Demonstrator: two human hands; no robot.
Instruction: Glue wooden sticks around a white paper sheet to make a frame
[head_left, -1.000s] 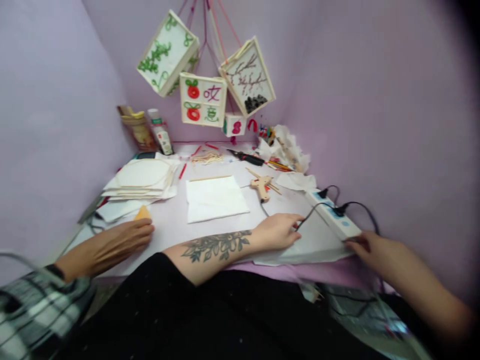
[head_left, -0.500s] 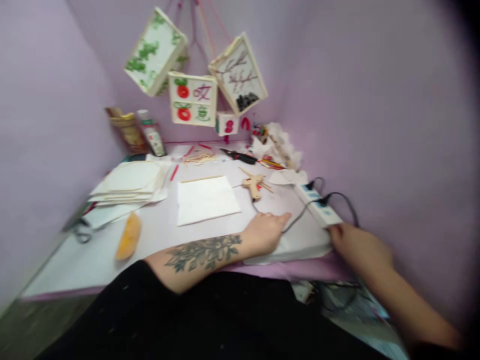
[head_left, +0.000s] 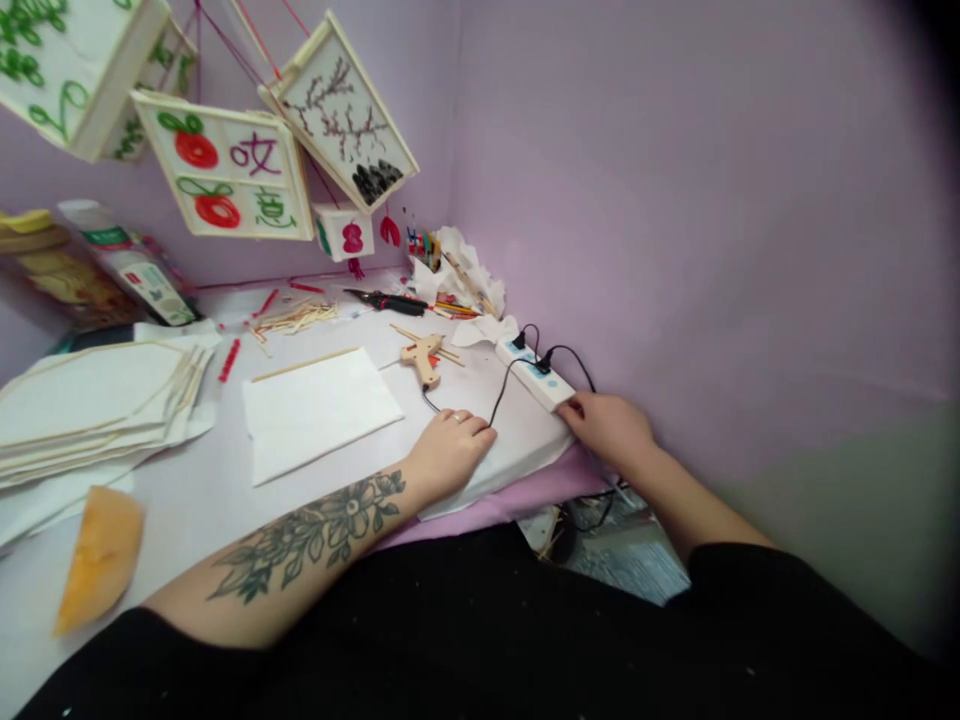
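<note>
My left hand (head_left: 452, 452) rests near the table's front edge, its fingers curled over the black cable (head_left: 501, 392) by the glue gun. At the right edge of the table, my right hand (head_left: 609, 428) has its fingers closed on the near end of a white power strip (head_left: 534, 375). Two black plugs sit in the strip. The beige glue gun (head_left: 423, 360) lies beyond my left hand, beside thin wooden sticks. A folded white sheet (head_left: 322, 415) with a stick along its far edge lies to the left.
Stacked white paper panels (head_left: 97, 395) and an orange piece (head_left: 101, 555) are at the left. Black pliers (head_left: 390, 302), loose sticks and crumpled white paper (head_left: 469, 275) lie at the back. Decorated lanterns (head_left: 229, 170) hang above; a purple wall stands at the right.
The view has turned to the right and moved closer. My left hand's forefinger, stretched out before, is now curled with the others. My right hand stays at the power strip's near end.
</note>
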